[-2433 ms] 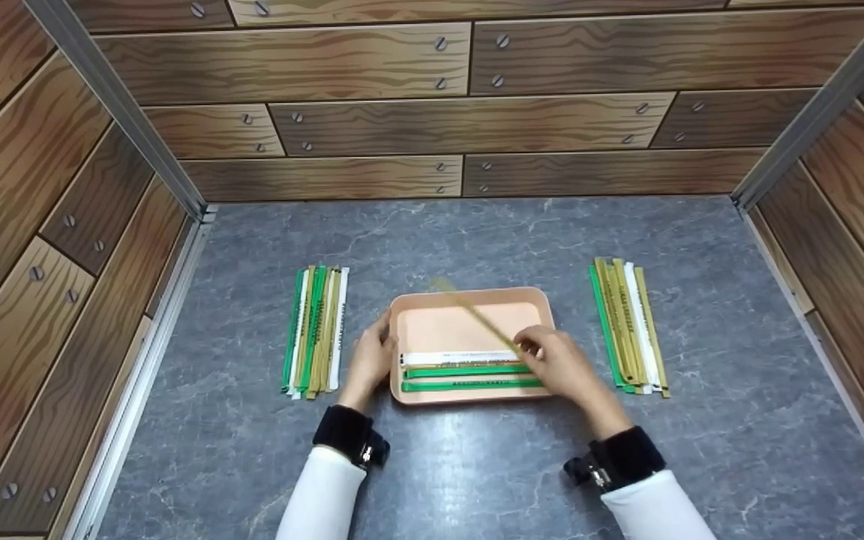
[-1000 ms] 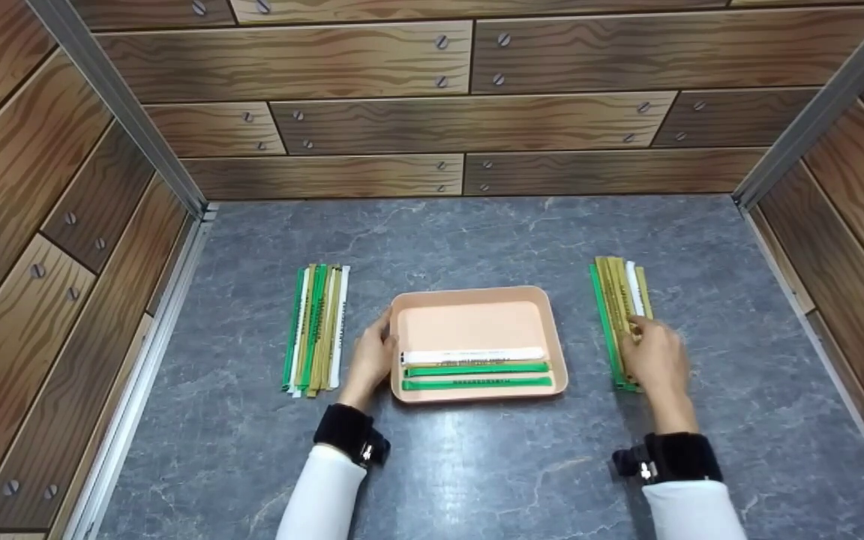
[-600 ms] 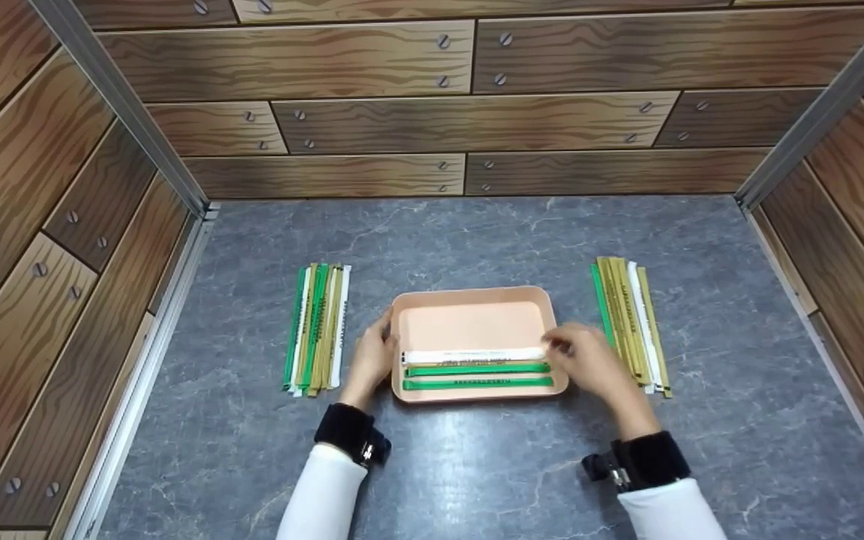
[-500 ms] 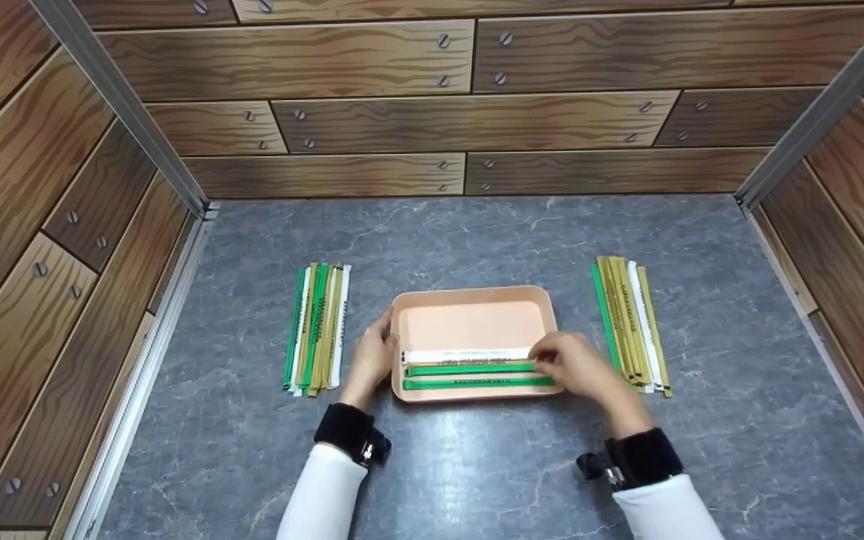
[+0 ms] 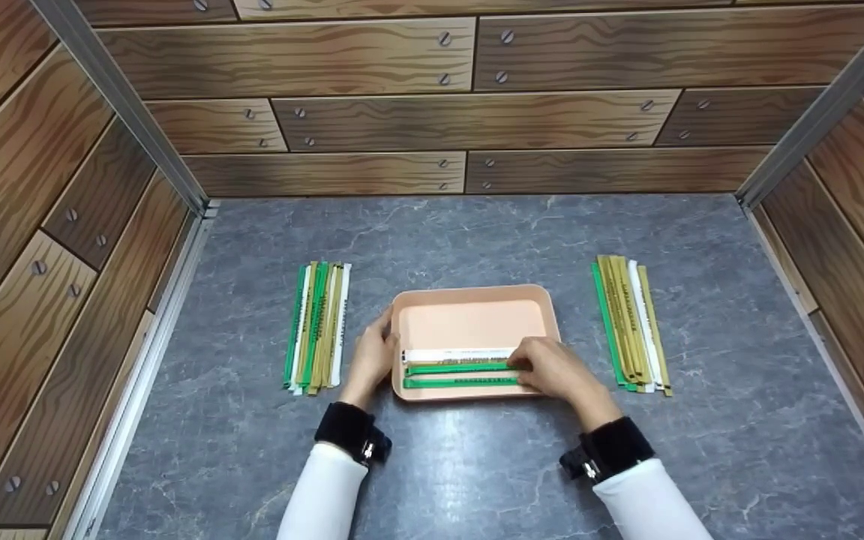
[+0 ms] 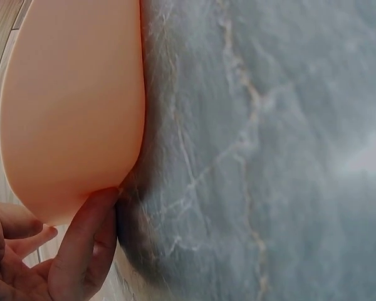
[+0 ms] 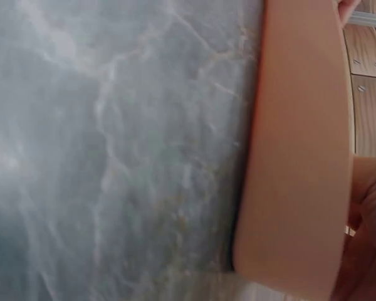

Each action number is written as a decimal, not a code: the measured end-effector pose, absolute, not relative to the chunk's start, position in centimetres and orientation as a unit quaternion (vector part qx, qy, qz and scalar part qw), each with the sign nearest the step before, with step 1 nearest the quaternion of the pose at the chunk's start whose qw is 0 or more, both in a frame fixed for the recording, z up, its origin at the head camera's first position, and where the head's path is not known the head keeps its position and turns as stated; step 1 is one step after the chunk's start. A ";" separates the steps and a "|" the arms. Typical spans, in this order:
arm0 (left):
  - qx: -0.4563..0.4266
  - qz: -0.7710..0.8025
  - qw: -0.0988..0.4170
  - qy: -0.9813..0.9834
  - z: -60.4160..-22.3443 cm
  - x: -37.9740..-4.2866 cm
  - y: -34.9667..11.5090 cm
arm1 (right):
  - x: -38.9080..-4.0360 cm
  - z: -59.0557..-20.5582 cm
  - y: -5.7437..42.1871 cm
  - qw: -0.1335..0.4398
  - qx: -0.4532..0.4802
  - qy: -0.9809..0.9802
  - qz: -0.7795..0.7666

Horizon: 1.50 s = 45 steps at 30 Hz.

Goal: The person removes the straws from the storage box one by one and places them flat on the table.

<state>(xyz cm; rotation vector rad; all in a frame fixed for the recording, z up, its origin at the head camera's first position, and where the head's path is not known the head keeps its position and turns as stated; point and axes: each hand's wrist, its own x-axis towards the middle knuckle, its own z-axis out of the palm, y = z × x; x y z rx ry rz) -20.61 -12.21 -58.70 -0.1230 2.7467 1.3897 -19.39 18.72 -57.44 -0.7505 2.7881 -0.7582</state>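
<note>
A shallow peach tray [image 5: 477, 319] lies on the marbled grey table. My left hand [image 5: 373, 360] grips its left end; in the left wrist view, the fingers [image 6: 88, 244] curl around the tray's corner. Across the front half of the tray lie slim wrapped straws with dark print: a white straw [image 5: 454, 355], a thin strip of gold beneath it, an upper green straw [image 5: 454, 369] and a lower green straw [image 5: 447, 383]. My right hand [image 5: 556, 369] reaches over the tray's right end, its curled fingertips pinching the upper green straw's right end. The right wrist view mostly hides those fingertips behind the tray wall.
To the left of the tray lies a bundle of green, white and gold straws [image 5: 317, 330]. A similar bundle [image 5: 629, 326] lies to the right. Wood-patterned panels [image 5: 372, 124] enclose the table at the back and both sides.
The right hand carried a gold straw over the tray, went to the right-hand bundle, and came back without it. It has since moved left and down onto the green straws. The left hand stayed put.
</note>
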 end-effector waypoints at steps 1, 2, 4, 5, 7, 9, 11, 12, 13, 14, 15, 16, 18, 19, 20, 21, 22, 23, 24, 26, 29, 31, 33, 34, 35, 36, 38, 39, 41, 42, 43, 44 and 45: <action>-0.038 0.449 0.029 0.892 -58.7 -20.6 -12.2 | -19.4 -57.5 18.6 0.068 -0.252 0.934 -0.244; -0.037 0.448 0.028 0.893 -58.7 -20.6 -12.2 | -19.4 -57.6 18.4 0.058 -0.252 0.937 -0.235; -0.033 0.445 0.025 0.895 -58.7 -20.7 -12.2 | -19.4 -57.8 18.2 0.044 -0.249 0.942 -0.223; -0.032 0.444 0.024 0.895 -58.8 -20.7 -12.2 | -19.3 -57.9 18.1 0.039 -0.246 0.943 -0.219; -0.031 0.443 0.024 0.895 -58.8 -20.7 -12.3 | -19.3 -57.9 17.9 0.029 -0.244 0.946 -0.213; -0.032 0.443 0.025 0.896 -58.8 -20.7 -12.3 | -19.3 -58.0 17.7 0.021 -0.242 0.948 -0.207; -0.033 0.443 0.028 0.895 -58.7 -20.7 -12.3 | -19.3 -58.1 17.6 0.014 -0.240 0.950 -0.201; -0.034 0.443 0.031 0.895 -58.7 -20.7 -12.3 | -19.3 -58.1 17.6 0.010 -0.240 0.951 -0.196; -0.035 0.443 0.032 0.895 -58.7 -20.7 -12.3 | -19.3 -58.2 17.6 0.007 -0.239 0.952 -0.192; -0.036 0.443 0.033 0.895 -58.7 -20.7 -12.3 | -19.3 -58.2 17.5 0.006 -0.238 0.953 -0.188; -0.037 0.443 0.034 0.895 -58.8 -20.8 -12.3 | -19.4 -58.3 17.5 0.003 -0.237 0.954 -0.184; -0.037 0.442 0.034 0.895 -58.7 -20.8 -12.3 | -19.4 -58.4 17.5 0.002 -0.236 0.955 -0.181; -0.039 0.442 0.035 0.896 -58.8 -20.8 -12.3 | -19.5 -58.5 17.5 0.002 -0.235 0.956 -0.179; -0.041 0.444 0.037 0.894 -58.8 -20.8 -12.3 | -19.5 -58.5 17.5 0.002 -0.234 0.956 -0.179; -0.043 0.444 0.038 0.894 -58.7 -20.8 -12.3 | -19.5 -58.5 17.5 0.002 -0.234 0.956 -0.179; -0.044 0.445 0.039 0.894 -58.7 -20.8 -12.2 | -19.5 -58.5 17.5 0.000 -0.236 0.955 -0.180; -0.046 0.445 0.040 0.893 -58.7 -20.8 -12.2 | -19.5 -58.5 17.5 -0.003 -0.238 0.954 -0.180; -0.047 0.445 0.041 0.893 -58.7 -20.8 -12.2 | -19.5 -58.6 17.5 -0.007 -0.243 0.953 -0.179; -0.049 0.446 0.043 0.893 -58.7 -20.8 -12.2 | -19.5 -58.6 17.5 -0.010 -0.246 0.952 -0.179; -0.051 0.445 0.044 0.893 -58.6 -20.8 -12.2 | -19.5 -58.6 17.5 -0.016 -0.252 0.951 -0.180; -0.048 0.449 0.043 0.891 -58.6 -20.8 -12.3 | -19.4 -58.5 17.6 -0.021 -0.253 0.949 -0.188; -0.045 0.450 0.039 0.891 -58.7 -20.8 -12.3 | -19.2 -58.3 17.7 -0.021 -0.247 0.947 -0.205; -0.042 0.450 0.034 0.891 -58.6 -20.7 -12.3 | -19.2 -58.0 17.7 -0.024 -0.238 0.943 -0.232; -0.041 0.450 0.032 0.891 -58.6 -20.7 -12.3 | -19.1 -57.8 17.7 -0.025 -0.232 0.941 -0.245; -0.041 0.450 0.031 0.892 -58.6 -20.7 -12.3 | -19.1 -57.6 17.8 -0.029 -0.225 0.939 -0.260; -0.041 0.450 0.030 0.891 -58.6 -20.7 -12.3 | -19.1 -57.3 17.8 -0.032 -0.217 0.937 -0.273; -0.040 0.451 0.029 0.891 -58.7 -20.7 -12.3 | -19.1 -56.9 17.9 -0.041 -0.199 0.933 -0.298; -0.040 0.451 0.029 0.891 -58.7 -20.7 -12.3 | -19.1 -56.6 18.0 -0.046 -0.190 0.931 -0.307; -0.040 0.450 0.028 0.892 -58.7 -20.7 -12.3 | -19.0 -56.2 18.3 -0.060 -0.172 0.927 -0.326; -0.040 0.449 0.028 0.892 -58.7 -20.7 -12.3 | -19.0 -56.1 18.4 -0.068 -0.163 0.926 -0.334; -0.040 0.448 0.028 0.893 -58.7 -20.7 -12.3 | -19.0 -55.9 18.7 -0.077 -0.155 0.924 -0.341; -0.041 0.448 0.027 0.893 -58.7 -20.7 -12.3 | -18.9 -55.8 18.9 -0.087 -0.147 0.923 -0.346; -0.041 0.447 0.027 0.893 -58.7 -20.7 -12.3 | -18.9 -55.7 19.2 -0.097 -0.137 0.921 -0.350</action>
